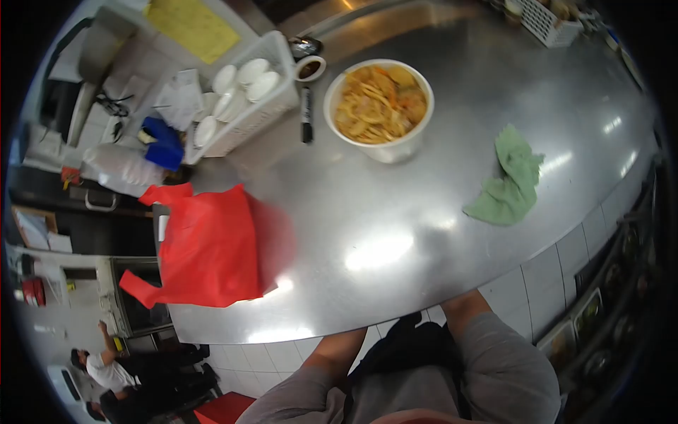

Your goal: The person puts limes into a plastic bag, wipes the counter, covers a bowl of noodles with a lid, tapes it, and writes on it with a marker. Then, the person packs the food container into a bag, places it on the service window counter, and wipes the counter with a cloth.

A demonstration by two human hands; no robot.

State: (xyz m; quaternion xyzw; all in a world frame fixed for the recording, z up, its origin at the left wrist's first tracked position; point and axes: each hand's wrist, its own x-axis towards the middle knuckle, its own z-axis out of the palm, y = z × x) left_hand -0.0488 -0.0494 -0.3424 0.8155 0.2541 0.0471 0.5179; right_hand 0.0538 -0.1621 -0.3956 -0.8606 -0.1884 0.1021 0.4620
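Neither of my hands shows; both forearms pass out of sight at the counter's front edge. Nearest to them is the bare steel counter point(339, 297). On it stands a white tub point(392, 150) filled with noodles point(371, 113) in a yellow-orange sauce, with chunks on top. A red carry bag point(212, 247) lies flat at the left, its handles pointing left. To the right a crumpled green cloth point(512, 184) rests on the steel. Beside the tub lies a black marker point(306, 116).
A white plastic basket point(286, 95) holds several white lids point(240, 88). A small cup of dark sauce point(311, 68) sits next to it. Another white basket point(547, 28) stands at the far right. Two people are in the background at lower left, one in a white shirt point(109, 372).
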